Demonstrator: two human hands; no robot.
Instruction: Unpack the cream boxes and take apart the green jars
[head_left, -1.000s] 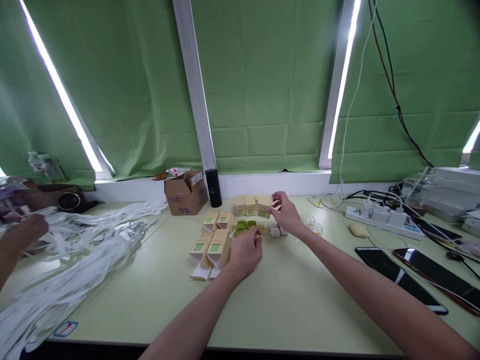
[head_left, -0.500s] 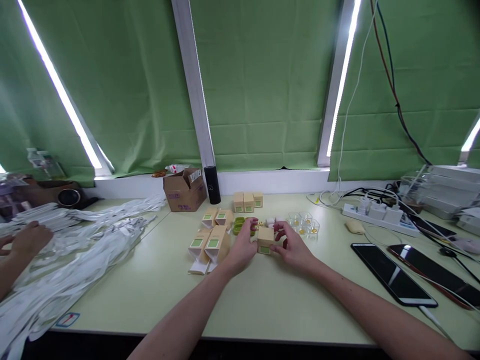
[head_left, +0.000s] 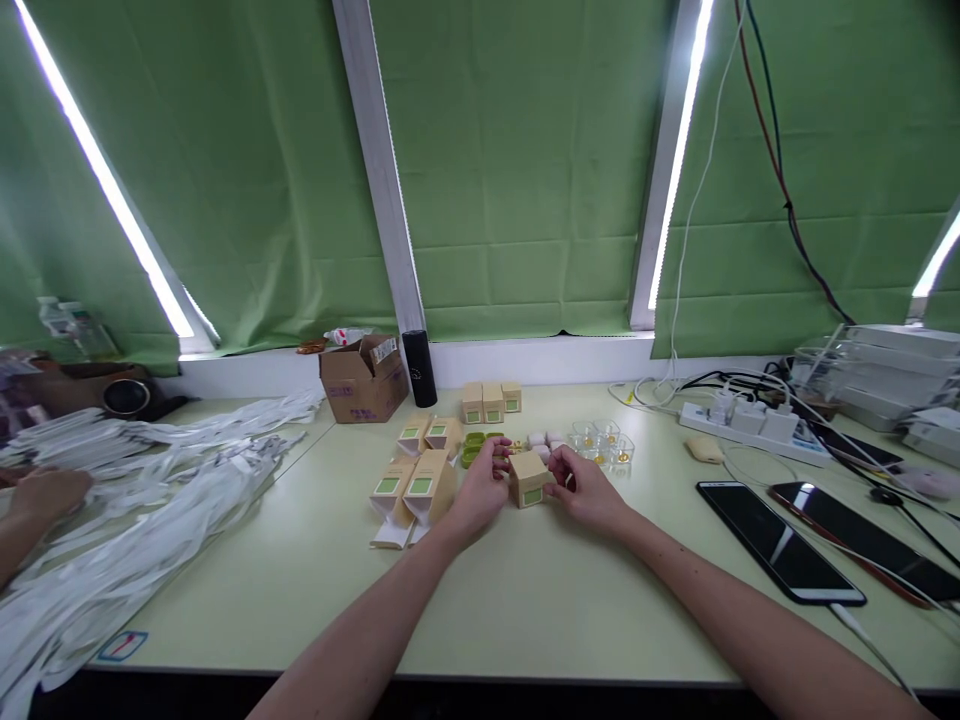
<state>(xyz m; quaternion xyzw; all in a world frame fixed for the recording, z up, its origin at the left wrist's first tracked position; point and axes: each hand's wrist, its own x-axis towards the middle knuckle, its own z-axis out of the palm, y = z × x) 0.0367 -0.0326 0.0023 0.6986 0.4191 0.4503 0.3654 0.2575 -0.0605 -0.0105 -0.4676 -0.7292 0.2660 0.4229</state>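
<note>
A small tan cardboard box with a green label on its front sits closed on the table between my hands. My left hand holds its left side, fingers curved around the back corner. On the other side, my right hand grips the right face between bent fingers and thumb. Just behind the box are green tray-like pieces, small whitish pieces and several clear cups with gold-coloured bits inside. To the left stand open tan boxes with their flaps down.
Closed tan boxes stand in a row at the back, near a black cylinder and a brown carton. Phones and a power strip lie right. White straps cover the left, beside another person's hand.
The box has turned slightly between my hands, so its label now faces more to the right. The other person's hand at the left has moved lower.
</note>
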